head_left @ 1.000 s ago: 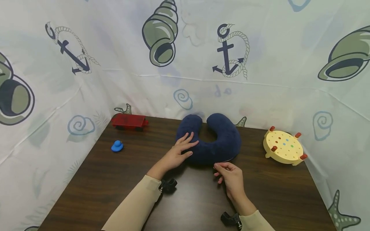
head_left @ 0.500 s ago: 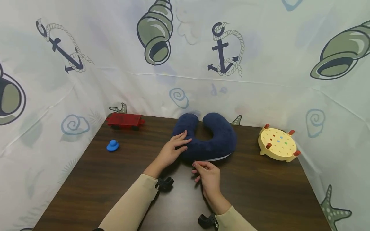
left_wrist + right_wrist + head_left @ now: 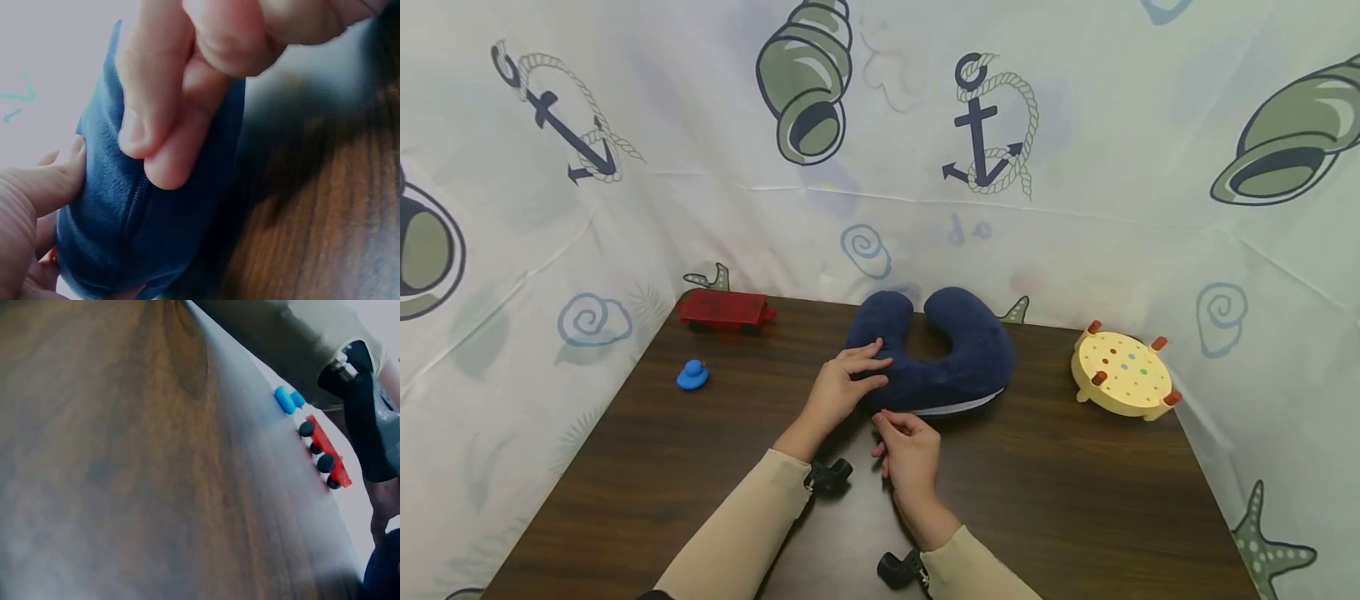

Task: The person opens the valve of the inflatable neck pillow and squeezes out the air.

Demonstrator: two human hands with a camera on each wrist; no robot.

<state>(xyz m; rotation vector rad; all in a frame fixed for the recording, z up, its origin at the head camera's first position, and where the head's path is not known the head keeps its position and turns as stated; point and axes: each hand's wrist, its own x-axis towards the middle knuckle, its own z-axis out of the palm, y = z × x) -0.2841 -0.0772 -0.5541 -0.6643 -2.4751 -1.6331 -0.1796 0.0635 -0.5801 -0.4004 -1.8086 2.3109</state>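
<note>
A navy U-shaped neck pillow (image 3: 966, 367) lies on the dark table with its two ends pointing away. My left hand (image 3: 842, 387) grips its left side, fingers spread over the top; the left wrist view shows the thumb pressed to the blue fabric. Thumb and forefinger of my right hand (image 3: 913, 454) pinch at the zipper (image 3: 132, 209) along the pillow's near edge. Those fingertips hide the pull. Right of them, the seam gapes and a white strip (image 3: 958, 408) shows; left of them the zipper line is closed.
On the wood table (image 3: 1075, 500), a red toy wagon (image 3: 727, 310) stands at the back left, with a blue toy duck (image 3: 692, 375) nearer. A yellow round toy with red pegs (image 3: 1123, 373) sits at the right edge. Printed white cloth (image 3: 910, 258) hangs behind.
My right hand has slid left along the pillow's near edge, and the white strip behind it has grown longer. The left hand keeps its place on the pillow. The head view shifted slightly.
</note>
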